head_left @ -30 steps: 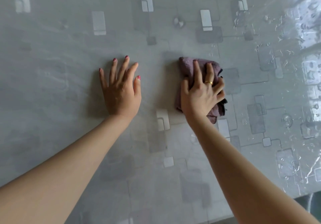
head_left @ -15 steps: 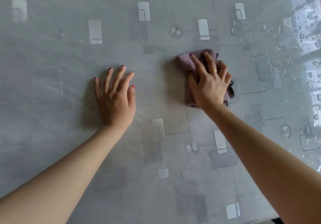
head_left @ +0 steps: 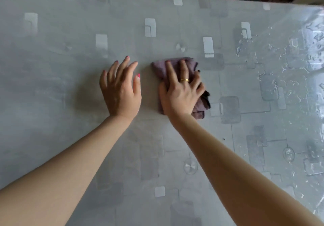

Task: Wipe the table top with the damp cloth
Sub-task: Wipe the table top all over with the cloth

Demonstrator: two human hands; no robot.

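Right hand (head_left: 180,94) is pressing the folded mauve cloth (head_left: 198,104) flat on the desk (head_left: 52,138), fingers straight over it, not curled round. Left hand (head_left: 121,89) is lying flat just left of the cloth, fingers spread, holding nothing. Right of the cloth, water streaks (head_left: 298,54) are showing; left looks dull. Likely mid-task, near strip untouched.
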